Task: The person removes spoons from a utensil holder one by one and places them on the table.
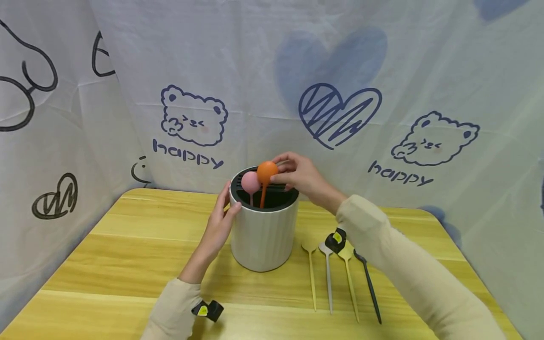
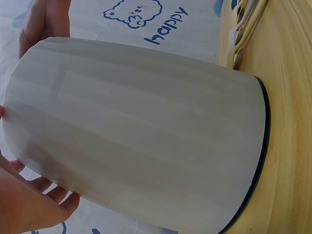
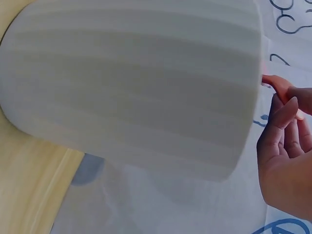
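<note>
Sleeves (image 1: 418, 274) lie nearest my camera; I see the left hand (image 1: 220, 221) half-curled round the bin (image 1: 264, 241), right hand (image 1: 303, 179) pinching the orange ladle (image 1: 267, 172), handle inside beside the pink ladle (image 1: 250, 182).

left hand (image 1: 221, 218) holds a white canister (image 1: 263, 238), right hand (image 1: 302, 177) an orange utensil (image 1: 267, 172).

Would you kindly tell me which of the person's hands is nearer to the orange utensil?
The right hand: it holds the orange utensil at its rounded head. The left hand is farther away, against the side of the white container.
</note>
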`<action>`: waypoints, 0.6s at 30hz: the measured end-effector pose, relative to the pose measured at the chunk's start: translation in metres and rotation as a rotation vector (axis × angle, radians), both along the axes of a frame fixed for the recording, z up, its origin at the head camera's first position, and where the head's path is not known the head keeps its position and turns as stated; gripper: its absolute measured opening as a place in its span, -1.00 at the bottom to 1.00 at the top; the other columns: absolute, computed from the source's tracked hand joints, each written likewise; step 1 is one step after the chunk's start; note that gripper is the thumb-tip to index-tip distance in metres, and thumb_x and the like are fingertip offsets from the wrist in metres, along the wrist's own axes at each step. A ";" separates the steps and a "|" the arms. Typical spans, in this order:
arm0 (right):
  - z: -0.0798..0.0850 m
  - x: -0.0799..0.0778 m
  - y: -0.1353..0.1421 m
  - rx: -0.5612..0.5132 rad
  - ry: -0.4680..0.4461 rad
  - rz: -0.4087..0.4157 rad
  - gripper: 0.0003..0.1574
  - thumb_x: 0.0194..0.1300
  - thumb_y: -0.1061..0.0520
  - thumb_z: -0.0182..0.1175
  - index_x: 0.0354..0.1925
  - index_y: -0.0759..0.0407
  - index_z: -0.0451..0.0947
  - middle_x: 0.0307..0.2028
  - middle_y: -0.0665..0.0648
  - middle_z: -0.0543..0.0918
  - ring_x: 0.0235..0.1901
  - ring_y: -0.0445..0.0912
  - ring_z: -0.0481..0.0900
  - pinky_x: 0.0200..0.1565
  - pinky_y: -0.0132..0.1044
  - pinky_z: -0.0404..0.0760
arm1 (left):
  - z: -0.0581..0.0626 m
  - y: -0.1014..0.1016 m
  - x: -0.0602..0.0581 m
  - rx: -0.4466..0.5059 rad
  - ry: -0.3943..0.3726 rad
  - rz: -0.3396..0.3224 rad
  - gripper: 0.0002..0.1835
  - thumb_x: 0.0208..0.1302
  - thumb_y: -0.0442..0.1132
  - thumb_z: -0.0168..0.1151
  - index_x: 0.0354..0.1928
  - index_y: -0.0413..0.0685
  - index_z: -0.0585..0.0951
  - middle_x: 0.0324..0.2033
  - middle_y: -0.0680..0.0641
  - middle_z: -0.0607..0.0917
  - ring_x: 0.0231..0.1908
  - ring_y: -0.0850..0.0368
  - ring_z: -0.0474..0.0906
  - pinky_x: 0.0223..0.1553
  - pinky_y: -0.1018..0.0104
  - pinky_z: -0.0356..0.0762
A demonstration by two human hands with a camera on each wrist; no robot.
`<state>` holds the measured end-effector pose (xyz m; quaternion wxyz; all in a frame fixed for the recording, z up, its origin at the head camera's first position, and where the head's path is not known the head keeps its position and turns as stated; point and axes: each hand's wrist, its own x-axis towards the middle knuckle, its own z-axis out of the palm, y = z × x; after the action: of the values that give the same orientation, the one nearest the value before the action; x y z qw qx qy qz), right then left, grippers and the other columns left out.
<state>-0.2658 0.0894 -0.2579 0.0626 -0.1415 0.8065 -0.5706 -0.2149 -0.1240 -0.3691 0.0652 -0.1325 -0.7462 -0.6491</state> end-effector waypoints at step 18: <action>0.023 0.014 0.000 -0.120 0.249 0.043 -0.54 0.26 0.34 0.23 0.13 0.34 0.45 -0.13 0.28 0.63 -0.29 0.08 0.56 -0.45 -0.34 0.53 | 0.000 0.000 0.000 -0.007 0.000 0.004 -0.29 0.47 -0.06 -0.08 0.53 -0.04 -0.06 0.49 -0.12 -0.01 0.43 -0.11 -0.04 0.36 -0.09 0.02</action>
<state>-0.2518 0.0891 -0.2346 -0.0343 -0.2319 0.7693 -0.5943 -0.2147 -0.1243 -0.3693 0.0660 -0.1311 -0.7488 -0.6463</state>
